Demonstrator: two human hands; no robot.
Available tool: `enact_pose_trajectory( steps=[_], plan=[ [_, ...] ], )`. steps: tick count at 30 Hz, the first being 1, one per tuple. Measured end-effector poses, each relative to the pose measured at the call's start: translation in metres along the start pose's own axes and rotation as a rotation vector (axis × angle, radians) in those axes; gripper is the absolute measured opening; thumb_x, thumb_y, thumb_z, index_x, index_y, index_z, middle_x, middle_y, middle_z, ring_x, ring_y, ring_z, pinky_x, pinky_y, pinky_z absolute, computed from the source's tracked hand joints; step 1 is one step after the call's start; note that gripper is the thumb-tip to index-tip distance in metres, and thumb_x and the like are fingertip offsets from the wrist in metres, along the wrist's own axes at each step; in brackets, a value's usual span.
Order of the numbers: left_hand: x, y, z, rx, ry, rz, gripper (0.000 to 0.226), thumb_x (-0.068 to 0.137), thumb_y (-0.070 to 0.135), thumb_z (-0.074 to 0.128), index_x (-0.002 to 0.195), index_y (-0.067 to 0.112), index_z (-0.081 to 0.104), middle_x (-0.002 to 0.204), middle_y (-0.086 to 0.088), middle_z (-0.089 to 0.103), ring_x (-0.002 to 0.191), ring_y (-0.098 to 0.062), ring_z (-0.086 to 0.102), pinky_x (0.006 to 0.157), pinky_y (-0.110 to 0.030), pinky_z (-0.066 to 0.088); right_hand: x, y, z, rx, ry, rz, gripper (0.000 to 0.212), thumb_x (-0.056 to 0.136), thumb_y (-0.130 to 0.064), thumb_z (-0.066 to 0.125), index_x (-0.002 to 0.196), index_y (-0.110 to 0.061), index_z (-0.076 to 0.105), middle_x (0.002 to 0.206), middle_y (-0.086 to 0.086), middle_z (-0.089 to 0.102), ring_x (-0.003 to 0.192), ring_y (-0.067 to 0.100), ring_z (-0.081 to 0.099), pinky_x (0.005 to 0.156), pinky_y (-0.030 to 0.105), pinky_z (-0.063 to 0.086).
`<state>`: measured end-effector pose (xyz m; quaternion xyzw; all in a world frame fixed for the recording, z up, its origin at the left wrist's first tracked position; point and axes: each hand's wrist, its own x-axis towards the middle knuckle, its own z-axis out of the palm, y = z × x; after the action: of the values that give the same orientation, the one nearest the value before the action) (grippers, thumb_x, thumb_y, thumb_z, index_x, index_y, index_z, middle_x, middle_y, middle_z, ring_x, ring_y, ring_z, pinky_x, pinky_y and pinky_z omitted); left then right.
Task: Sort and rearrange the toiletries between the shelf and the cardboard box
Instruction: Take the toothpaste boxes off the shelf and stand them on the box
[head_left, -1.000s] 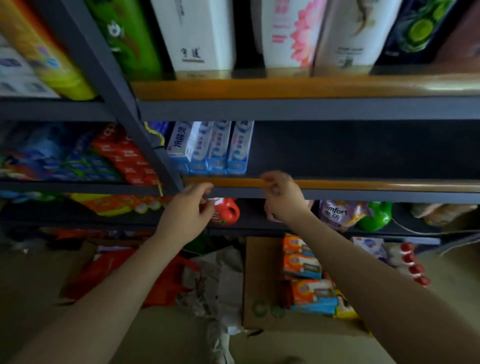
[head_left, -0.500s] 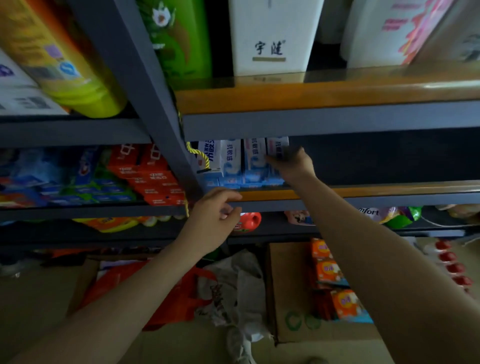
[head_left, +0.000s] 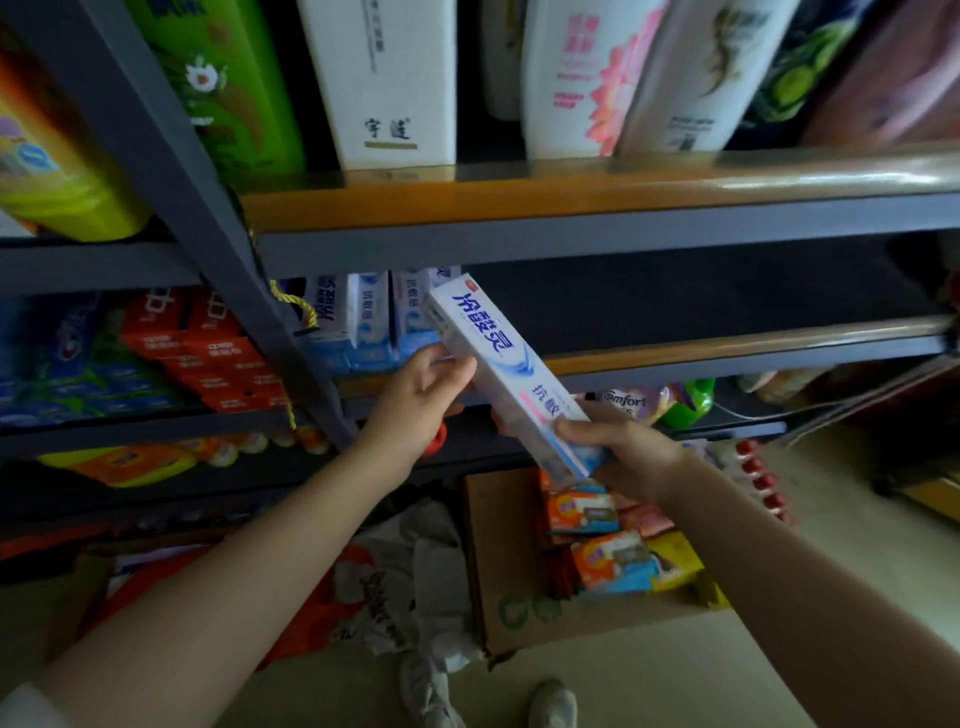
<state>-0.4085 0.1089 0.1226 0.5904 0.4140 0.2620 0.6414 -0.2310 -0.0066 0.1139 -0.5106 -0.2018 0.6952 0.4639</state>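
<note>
A person holds a toothpaste box in both hands in front of the shelf, clear of the row of matching boxes standing on the middle level. The right hand grips the box's lower end, fingers wrapped round it; the left hand holds its side near the middle, thumb against the face. The box's long axis runs on a slant, upper end toward the shelf and up-left, lower end down-right toward the person. Below, the cardboard box on the floor holds several orange and blue packs. The sort appears mid-way: one box is in hand and not yet placed, and several remain shelved.
</note>
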Motion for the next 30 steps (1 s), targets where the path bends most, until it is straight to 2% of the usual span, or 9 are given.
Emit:
enact_pose_trajectory(
  steps=[4,9,11,15,17,20,24,27,30],
  plan=[
    [-0.018,-0.004,0.035,-0.113,-0.005,-0.043,0.018,0.093,0.027,0.052,0.109,0.021,0.056,0.101,0.007,0.066,0.096,-0.01,0.064,0.072,-0.022,0.05,-0.031,0.017,-0.016,-0.004,-0.042,0.029,0.076,0.043,-0.035,0.091,0.107,-0.007,0.06,0.088,0.007,0.07,0.077,0.016,0.067,0.064,0.025,0.054],
    [-0.033,-0.007,0.073,-0.075,0.041,-0.126,0.004,0.087,0.025,0.062,0.089,0.023,0.058,0.089,0.006,0.068,0.079,-0.008,0.064,0.064,-0.022,0.049,-0.06,0.021,-0.026,-0.087,0.039,0.099,0.035,0.072,-0.021,0.074,0.102,-0.009,0.061,0.087,0.007,0.07,0.074,0.017,0.066,0.069,0.028,0.054],
    [-0.035,-0.006,0.083,-0.052,0.011,-0.156,0.008,0.088,0.024,0.062,0.094,0.02,0.06,0.092,0.0,0.07,0.079,-0.01,0.065,0.065,-0.024,0.049,-0.072,0.018,-0.029,-0.065,0.03,0.112,0.029,0.074,-0.025,0.066,0.098,-0.01,0.061,0.082,0.005,0.072,0.07,0.015,0.067,0.066,0.026,0.055],
    [-0.043,-0.002,0.097,-0.248,-0.17,-0.199,0.019,0.091,0.016,0.054,0.109,0.013,0.06,0.106,-0.005,0.068,0.1,-0.021,0.064,0.086,-0.036,0.051,-0.092,0.02,-0.04,0.078,-0.067,0.114,0.062,0.062,-0.049,0.077,0.111,-0.015,0.061,0.092,0.007,0.072,0.082,0.018,0.07,0.066,0.028,0.056],
    [-0.049,-0.003,0.102,-0.356,-0.224,-0.219,0.019,0.092,0.012,0.048,0.107,0.014,0.061,0.103,-0.003,0.069,0.097,-0.019,0.065,0.083,-0.035,0.052,-0.099,0.023,-0.046,0.067,-0.079,0.151,0.077,0.054,-0.055,0.08,0.117,-0.016,0.059,0.099,0.008,0.07,0.088,0.02,0.068,0.071,0.031,0.055],
    [-0.054,-0.011,0.109,-0.408,-0.209,-0.275,0.021,0.092,0.015,0.049,0.109,0.015,0.061,0.103,-0.005,0.069,0.093,-0.019,0.067,0.079,-0.034,0.053,-0.106,0.023,-0.051,0.021,-0.001,0.179,0.054,0.07,-0.047,0.062,0.114,-0.015,0.058,0.094,0.007,0.069,0.085,0.02,0.065,0.076,0.032,0.053],
    [-0.063,-0.019,0.123,-0.323,-0.21,-0.358,0.043,0.079,0.037,0.06,0.118,0.017,0.059,0.111,-0.007,0.067,0.099,-0.021,0.065,0.081,-0.035,0.052,-0.112,0.025,-0.054,-0.032,0.076,0.198,0.045,0.07,-0.039,0.066,0.105,-0.011,0.06,0.086,0.008,0.07,0.076,0.021,0.066,0.068,0.032,0.054],
    [-0.069,-0.023,0.137,-0.285,-0.214,-0.376,0.036,0.083,0.038,0.059,0.114,0.021,0.06,0.109,-0.004,0.069,0.098,-0.02,0.066,0.074,-0.031,0.053,-0.118,0.031,-0.053,-0.162,0.113,0.171,0.024,0.083,-0.028,0.065,0.093,-0.008,0.057,0.081,0.008,0.064,0.072,0.02,0.063,0.066,0.03,0.054],
    [-0.074,-0.026,0.15,-0.272,-0.151,-0.38,0.025,0.088,0.03,0.058,0.11,0.02,0.059,0.109,-0.006,0.067,0.1,-0.023,0.064,0.083,-0.036,0.053,-0.121,0.038,-0.054,-0.483,0.242,0.128,0.044,0.079,-0.037,0.07,0.108,-0.011,0.048,0.099,0.005,0.06,0.084,0.015,0.062,0.073,0.031,0.054]
  ],
)
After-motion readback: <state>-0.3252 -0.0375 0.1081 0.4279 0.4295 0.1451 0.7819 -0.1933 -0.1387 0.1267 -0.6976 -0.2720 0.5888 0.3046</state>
